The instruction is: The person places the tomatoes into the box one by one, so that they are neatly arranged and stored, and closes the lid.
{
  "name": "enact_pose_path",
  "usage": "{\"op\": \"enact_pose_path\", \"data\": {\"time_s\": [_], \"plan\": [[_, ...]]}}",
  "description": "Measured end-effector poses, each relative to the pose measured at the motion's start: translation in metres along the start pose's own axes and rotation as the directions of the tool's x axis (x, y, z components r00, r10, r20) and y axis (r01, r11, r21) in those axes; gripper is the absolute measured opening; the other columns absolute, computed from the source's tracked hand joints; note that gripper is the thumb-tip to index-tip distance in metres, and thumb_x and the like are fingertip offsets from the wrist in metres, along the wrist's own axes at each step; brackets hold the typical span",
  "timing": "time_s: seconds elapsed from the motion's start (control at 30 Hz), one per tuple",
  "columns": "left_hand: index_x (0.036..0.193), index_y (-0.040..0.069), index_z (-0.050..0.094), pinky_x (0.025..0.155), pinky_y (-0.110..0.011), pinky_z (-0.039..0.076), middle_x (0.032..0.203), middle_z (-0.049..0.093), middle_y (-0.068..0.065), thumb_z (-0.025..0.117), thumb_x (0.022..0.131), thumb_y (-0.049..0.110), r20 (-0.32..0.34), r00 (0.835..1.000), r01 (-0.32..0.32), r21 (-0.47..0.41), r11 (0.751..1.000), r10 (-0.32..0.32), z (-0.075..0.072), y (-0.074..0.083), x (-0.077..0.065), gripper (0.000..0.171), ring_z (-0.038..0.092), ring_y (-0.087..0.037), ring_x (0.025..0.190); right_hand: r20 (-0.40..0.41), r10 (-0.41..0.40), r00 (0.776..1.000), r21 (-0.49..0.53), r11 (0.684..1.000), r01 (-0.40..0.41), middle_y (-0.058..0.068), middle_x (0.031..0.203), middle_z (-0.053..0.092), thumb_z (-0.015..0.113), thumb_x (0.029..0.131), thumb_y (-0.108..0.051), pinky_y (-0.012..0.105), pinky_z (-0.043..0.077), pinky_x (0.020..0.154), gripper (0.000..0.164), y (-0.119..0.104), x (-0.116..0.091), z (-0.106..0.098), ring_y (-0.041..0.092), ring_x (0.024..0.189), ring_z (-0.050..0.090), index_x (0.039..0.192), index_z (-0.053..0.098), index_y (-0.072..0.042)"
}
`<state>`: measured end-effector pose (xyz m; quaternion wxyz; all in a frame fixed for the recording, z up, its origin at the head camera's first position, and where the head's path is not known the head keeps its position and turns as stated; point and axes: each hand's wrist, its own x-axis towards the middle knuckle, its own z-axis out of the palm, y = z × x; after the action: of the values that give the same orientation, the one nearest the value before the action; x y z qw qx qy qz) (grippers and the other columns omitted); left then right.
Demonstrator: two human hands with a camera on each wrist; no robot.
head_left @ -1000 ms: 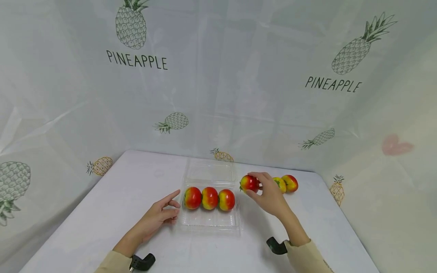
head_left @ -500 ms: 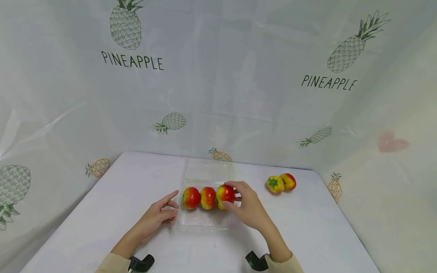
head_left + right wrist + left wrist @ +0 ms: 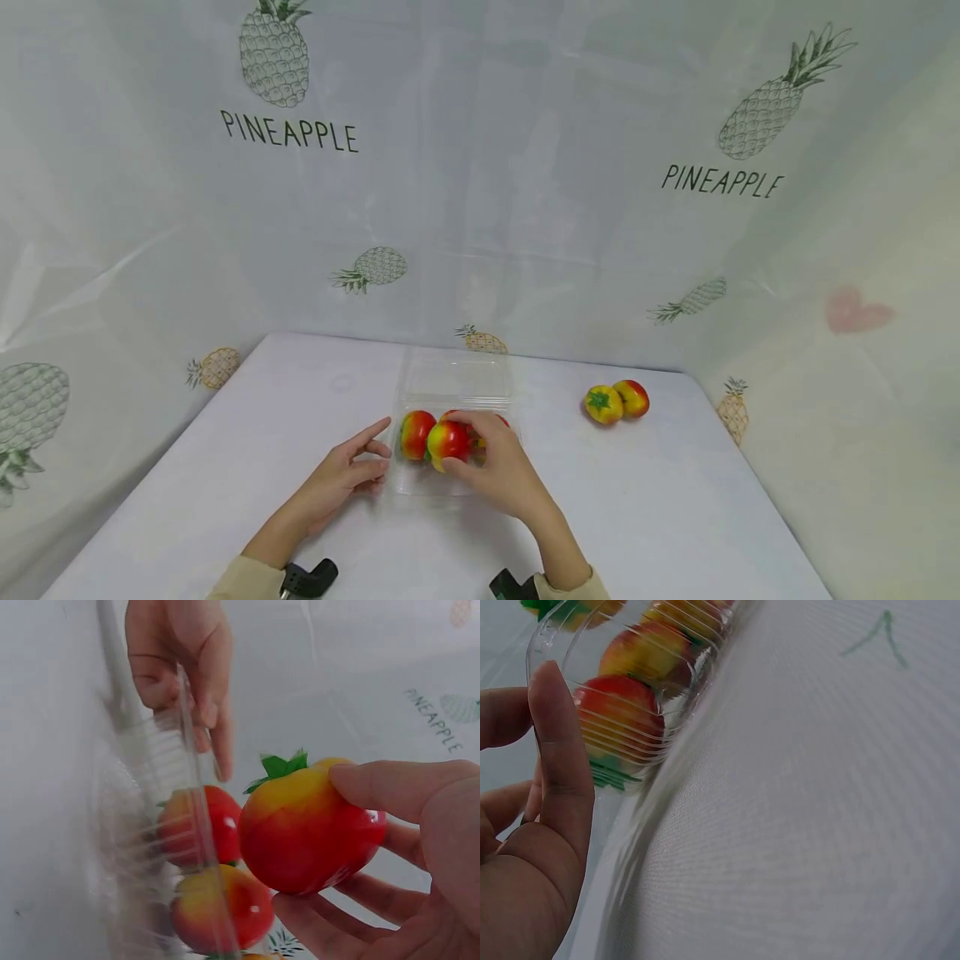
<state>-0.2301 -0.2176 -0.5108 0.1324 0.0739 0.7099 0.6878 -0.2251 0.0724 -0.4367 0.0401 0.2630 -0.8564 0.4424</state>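
Note:
My right hand [image 3: 498, 471] holds a red-and-yellow fruit [image 3: 304, 836] with a green leafy cap, thumb on one side and fingers on the other. It is above the front of an open clear plastic box [image 3: 423, 483]. Inside the box stands a row of similar fruits, the leftmost fruit [image 3: 415, 433] plainly seen; the others are partly hidden by my right hand and the held fruit. My left hand [image 3: 347, 479] is at the box's left end, fingers loosely extended against or close to its wall; firm contact cannot be told.
Two more fruits lie together at the back right of the white table [image 3: 637, 500], the nearer fruit [image 3: 603, 404] showing its green cap. The box's clear lid [image 3: 457, 379] lies folded back behind it. A pineapple-print sheet [image 3: 525, 208] hangs behind the table.
My right hand has brought a fruit left from beside the box, set it at the row's right end, and now holds a fruit further left over the box front. My left hand stays.

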Motion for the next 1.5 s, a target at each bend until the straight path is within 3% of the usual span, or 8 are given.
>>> {"op": "enact_pose_path", "data": {"time_s": [0.2, 0.37, 0.67, 1.03, 1.5], "plan": [[0.168, 0.011, 0.03, 0.08, -0.028, 0.062, 0.127, 0.049, -0.019, 0.069, 0.104, 0.015, 0.0, 1.0, -0.002, -0.006, 1.0, 0.002, 0.001, 0.003, 0.0, 0.075, 0.062, -0.019, 0.09, 0.04, 0.011, 0.999, 0.01, 1.0, -0.012, -0.007, 0.138, 0.064, 0.085, 0.092, -0.025, 0.032, 0.06, 0.097, 0.053, 0.003, -0.002, 0.016, 0.015, 0.12, 0.062, 0.141, 0.064, -0.024], [0.168, 0.012, 0.031, 0.081, -0.028, 0.062, 0.128, 0.049, -0.019, 0.069, 0.104, 0.016, -0.001, 1.0, 0.001, 0.0, 1.0, -0.001, 0.0, 0.002, 0.002, 0.074, 0.062, -0.019, 0.09, 0.06, -0.014, 0.998, 0.035, 0.999, 0.012, -0.005, 0.138, 0.064, 0.084, 0.094, -0.028, 0.032, 0.061, 0.095, 0.053, 0.009, -0.004, 0.027, 0.012, 0.115, 0.065, 0.142, 0.063, -0.023], [0.168, 0.011, 0.031, 0.081, -0.028, 0.062, 0.128, 0.048, -0.02, 0.069, 0.104, 0.017, 0.008, 1.0, -0.011, 0.009, 1.0, 0.011, 0.0, 0.0, 0.001, 0.074, 0.061, -0.019, 0.09, 0.032, -0.035, 0.999, 0.021, 0.999, 0.035, -0.002, 0.131, 0.068, 0.082, 0.095, -0.029, 0.03, 0.062, 0.09, 0.052, 0.021, -0.005, 0.044, 0.009, 0.104, 0.066, 0.142, 0.063, -0.021], [0.168, 0.012, 0.03, 0.081, -0.028, 0.062, 0.128, 0.048, -0.02, 0.068, 0.104, 0.017, 0.008, 1.0, -0.016, 0.005, 1.0, 0.016, 0.0, 0.001, 0.001, 0.075, 0.061, -0.018, 0.089, 0.063, -0.029, 0.998, 0.018, 0.999, 0.028, -0.001, 0.139, 0.066, 0.08, 0.097, -0.034, 0.029, 0.062, 0.089, 0.052, 0.027, -0.005, 0.047, 0.011, 0.105, 0.066, 0.144, 0.063, -0.02], [0.168, 0.012, 0.03, 0.081, -0.028, 0.062, 0.127, 0.049, -0.017, 0.069, 0.104, 0.017, 0.012, 1.0, -0.014, 0.004, 1.0, 0.014, 0.0, 0.0, 0.001, 0.075, 0.061, -0.018, 0.087, 0.099, -0.043, 0.994, 0.028, 0.999, 0.04, 0.002, 0.141, 0.065, 0.079, 0.098, -0.029, 0.03, 0.062, 0.09, 0.054, 0.027, -0.006, 0.045, 0.011, 0.103, 0.066, 0.148, 0.061, -0.018]]}}
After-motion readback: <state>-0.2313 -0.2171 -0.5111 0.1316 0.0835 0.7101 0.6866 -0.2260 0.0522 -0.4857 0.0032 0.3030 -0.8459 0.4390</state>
